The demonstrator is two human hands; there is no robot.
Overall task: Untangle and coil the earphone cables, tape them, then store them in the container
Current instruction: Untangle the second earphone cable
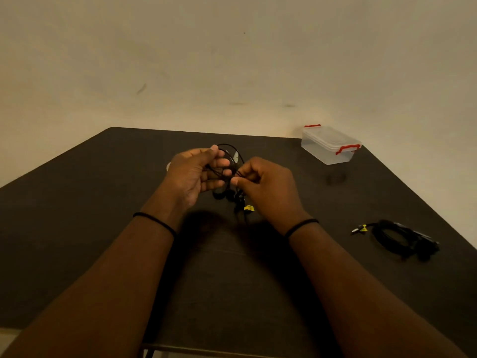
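Above the middle of the dark table (103,202), both my hands hold a black earphone cable (230,164). My left hand (192,175) has loops of it across its curled fingers. My right hand (263,184) pinches the cable between thumb and forefinger. Part of the cable hangs below the hands, with a yellow tag (248,208) near its end. A second black earphone cable (402,237) lies coiled on the table at the right, also with a yellow tag. A clear plastic container (329,147) with red clips stands closed at the far right corner.
A small white object (168,166) peeks out behind my left hand; I cannot tell what it is. The table ends at a plain wall behind and its right edge runs close to the coiled cable.
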